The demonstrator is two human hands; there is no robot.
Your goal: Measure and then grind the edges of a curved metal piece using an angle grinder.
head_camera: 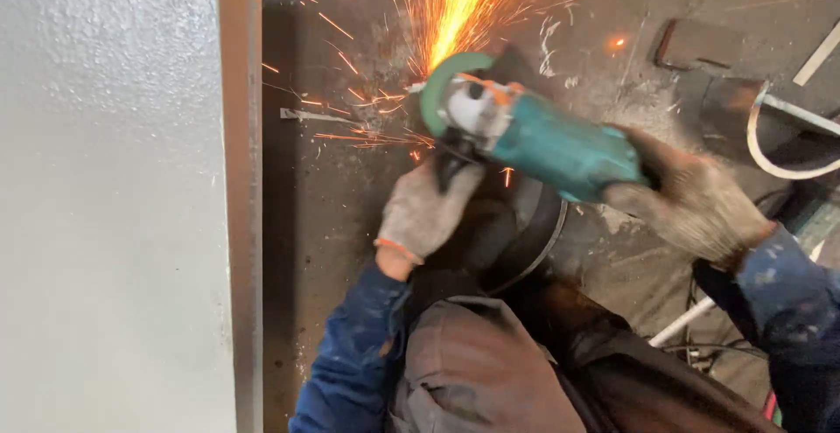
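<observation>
A teal angle grinder with a green disc guard throws orange sparks up and to the left. My left hand, in a dirty grey glove, grips the grinder's black side handle just below its head. My right hand, also gloved, is wrapped around the rear of the grinder's body. Under the grinder lies a dark curved metal piece, partly hidden by my hands and knees. Both my sleeves are blue.
A large grey-painted metal panel with a rusty edge strip fills the left. The floor is dark, dusty concrete. A white hose or cable and a dark metal plate lie at the right. My brown-trousered knee is at the bottom.
</observation>
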